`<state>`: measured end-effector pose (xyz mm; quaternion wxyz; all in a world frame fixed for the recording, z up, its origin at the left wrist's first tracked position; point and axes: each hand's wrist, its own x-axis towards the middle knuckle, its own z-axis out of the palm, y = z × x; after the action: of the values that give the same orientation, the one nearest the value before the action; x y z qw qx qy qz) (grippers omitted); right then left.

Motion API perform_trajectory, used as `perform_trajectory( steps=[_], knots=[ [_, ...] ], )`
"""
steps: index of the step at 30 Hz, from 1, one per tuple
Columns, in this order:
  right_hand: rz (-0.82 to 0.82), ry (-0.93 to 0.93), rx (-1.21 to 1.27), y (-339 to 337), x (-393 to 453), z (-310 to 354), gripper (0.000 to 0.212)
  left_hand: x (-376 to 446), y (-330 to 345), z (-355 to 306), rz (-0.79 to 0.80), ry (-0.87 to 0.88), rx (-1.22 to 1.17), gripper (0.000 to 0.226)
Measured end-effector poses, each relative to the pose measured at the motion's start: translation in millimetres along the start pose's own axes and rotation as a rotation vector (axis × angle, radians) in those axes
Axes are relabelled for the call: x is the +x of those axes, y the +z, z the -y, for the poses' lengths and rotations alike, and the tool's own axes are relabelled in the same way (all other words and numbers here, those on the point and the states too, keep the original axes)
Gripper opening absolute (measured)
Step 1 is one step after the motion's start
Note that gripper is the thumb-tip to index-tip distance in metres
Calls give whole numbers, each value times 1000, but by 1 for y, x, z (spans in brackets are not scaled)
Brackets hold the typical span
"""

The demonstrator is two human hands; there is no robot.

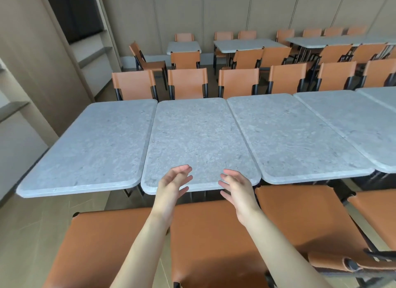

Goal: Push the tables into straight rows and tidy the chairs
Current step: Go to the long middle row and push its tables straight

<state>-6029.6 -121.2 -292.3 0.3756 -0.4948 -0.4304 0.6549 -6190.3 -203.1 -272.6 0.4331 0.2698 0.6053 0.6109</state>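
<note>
place: canteen/mtg rm | rows of grey tables | orange chairs

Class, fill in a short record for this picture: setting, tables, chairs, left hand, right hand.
setting: room with rows of tables and chairs
tables: grey stone-look tops side by side; nearest is the middle table
chairs: orange chairs; one, the near chair, sits under the arms
left hand: open, fingers spread, at the table's near edge
right hand: open, holding nothing

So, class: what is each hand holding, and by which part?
Nothing. The left hand and right hand are open, fingers spread, over the table's near edge.
</note>
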Motion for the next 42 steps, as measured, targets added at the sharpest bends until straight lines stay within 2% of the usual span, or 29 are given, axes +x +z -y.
perform_trajectory(
  steps=[10,20,34,42],
  knots=[
    [31,-242,-179,2,-67,46,22,-56,-2,-47,76,144,18,17],
    [82,-363,-378,-9,-123,63,27,-109,14,-70,97,270,78,15],
    [183,-388,-563,-77,-247,10,29,-251,39,-24,78,261,105,16],
    [121,-447,-513,-104,-312,-13,33,-324,44,2,30,310,85,16]
  ],
)
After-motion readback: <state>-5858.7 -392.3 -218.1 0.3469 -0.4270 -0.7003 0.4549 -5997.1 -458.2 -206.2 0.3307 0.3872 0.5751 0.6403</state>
